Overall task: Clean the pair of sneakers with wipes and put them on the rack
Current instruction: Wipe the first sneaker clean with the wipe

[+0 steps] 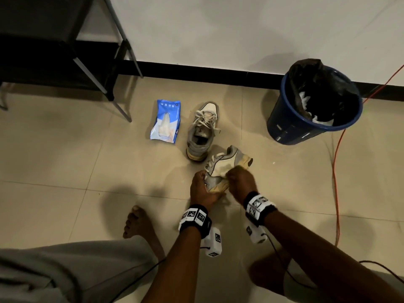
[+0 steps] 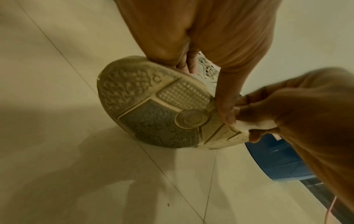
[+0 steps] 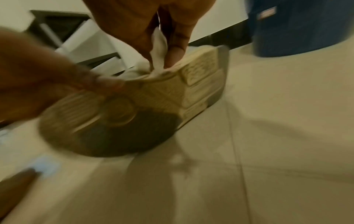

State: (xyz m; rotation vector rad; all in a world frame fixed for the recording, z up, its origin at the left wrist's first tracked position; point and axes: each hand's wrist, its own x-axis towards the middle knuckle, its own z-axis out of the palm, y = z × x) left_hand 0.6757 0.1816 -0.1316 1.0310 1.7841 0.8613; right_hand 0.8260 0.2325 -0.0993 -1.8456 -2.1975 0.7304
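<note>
My left hand (image 1: 200,186) grips the toe end of a grey and white sneaker (image 1: 227,165), tipped on its side above the floor, its patterned sole (image 2: 153,112) facing me. My right hand (image 1: 239,180) pinches a white wipe (image 2: 254,125) and presses it on the sneaker's side edge near the midsole; the wipe (image 3: 158,51) shows between thumb and fingers. The other sneaker (image 1: 202,130) stands upright on the floor just beyond. A blue pack of wipes (image 1: 165,121) lies to its left. The black shoe rack (image 1: 56,44) stands at the far left against the wall.
A blue bin (image 1: 312,106) with a black liner and used wipes inside stands at the right by the wall. An orange cable (image 1: 335,171) runs across the floor past it. My bare foot (image 1: 137,224) and bent knee are at the lower left.
</note>
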